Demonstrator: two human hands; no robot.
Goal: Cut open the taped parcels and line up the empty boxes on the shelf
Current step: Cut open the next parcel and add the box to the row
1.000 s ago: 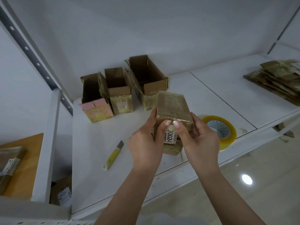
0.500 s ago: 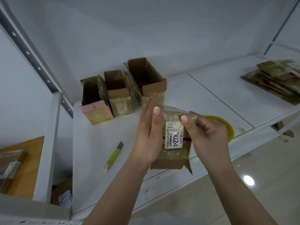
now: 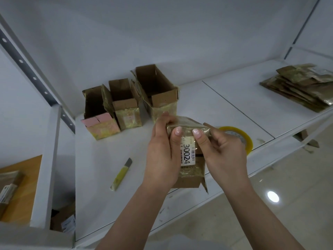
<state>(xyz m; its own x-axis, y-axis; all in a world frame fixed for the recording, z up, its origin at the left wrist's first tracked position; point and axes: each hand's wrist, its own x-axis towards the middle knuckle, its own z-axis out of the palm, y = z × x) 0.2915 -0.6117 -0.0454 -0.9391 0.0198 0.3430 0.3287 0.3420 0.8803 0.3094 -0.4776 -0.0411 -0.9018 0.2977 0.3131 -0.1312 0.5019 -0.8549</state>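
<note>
Left hand (image 3: pixel 163 152) now curled back onto the taped parcel (image 3: pixel 189 154), right hand (image 3: pixel 223 152) likewise in firm grip above the shelf (image 3: pixel 93 177).

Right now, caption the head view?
Both hands grip parcel 30024 above shelf; three opened boxes behind.

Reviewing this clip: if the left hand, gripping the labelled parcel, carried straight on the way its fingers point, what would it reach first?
Probably the rightmost open box in the row on the shelf. The left hand points up-frame toward it, gripping the parcel together with the right hand; depth is unclear.
</note>
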